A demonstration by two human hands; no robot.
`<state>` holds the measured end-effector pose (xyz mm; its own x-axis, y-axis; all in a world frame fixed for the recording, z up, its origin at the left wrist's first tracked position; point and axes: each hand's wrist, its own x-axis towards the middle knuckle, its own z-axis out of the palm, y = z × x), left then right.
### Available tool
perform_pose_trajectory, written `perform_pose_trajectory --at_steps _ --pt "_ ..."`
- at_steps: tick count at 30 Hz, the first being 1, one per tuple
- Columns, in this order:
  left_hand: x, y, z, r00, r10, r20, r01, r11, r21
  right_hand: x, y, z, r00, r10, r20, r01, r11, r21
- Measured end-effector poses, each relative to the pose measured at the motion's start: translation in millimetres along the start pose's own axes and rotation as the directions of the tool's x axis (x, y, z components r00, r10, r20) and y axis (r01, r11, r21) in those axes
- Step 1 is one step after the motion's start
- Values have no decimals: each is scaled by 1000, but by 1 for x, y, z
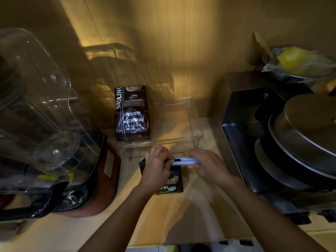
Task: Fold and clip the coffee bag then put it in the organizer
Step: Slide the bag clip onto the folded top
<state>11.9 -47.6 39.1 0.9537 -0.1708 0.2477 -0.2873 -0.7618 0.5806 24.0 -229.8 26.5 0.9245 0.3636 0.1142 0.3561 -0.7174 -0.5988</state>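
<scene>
Near the middle of the wooden counter, just in front of the clear organizer, a small dark coffee bag is held between two hands. Its long axis runs from the counter's front edge toward the back wall, with the printed bottom end nearer the front and the top end toward the organizer; whether it lies flat or is tipped up cannot be told. Across the top end a long white clip is set crosswise, its length running left to right. The left hand is closed over the bag's upper left part and the clip's left end, fingers pinched on both. The right hand is closed around the clip's right end, beyond the bag's right edge, so the bag hangs below and left of that grip. Whether the clip is fully snapped shut cannot be told. Inside the organizer, at its left end, a larger dark coffee bag stands upright.
</scene>
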Motion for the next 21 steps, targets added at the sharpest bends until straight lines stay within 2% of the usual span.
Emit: perform_pose_trajectory --at_steps 4,9,14,21 --pt "0 0 4 1000 -26 -8 26 1000 -16 5 -5 0 997 77 2 -77 993 94" --pt "-3 0 10 1000 -17 0 17 1000 -12 11 -22 3 995 91 42 -97 977 189" --pt "-4 -3 9 996 42 80 -42 999 -7 14 -28 7 993 101 65 -113 972 207" --pt "-5 -5 10 997 -36 63 38 999 -34 9 -8 -1 974 207 94 -226 932 285"
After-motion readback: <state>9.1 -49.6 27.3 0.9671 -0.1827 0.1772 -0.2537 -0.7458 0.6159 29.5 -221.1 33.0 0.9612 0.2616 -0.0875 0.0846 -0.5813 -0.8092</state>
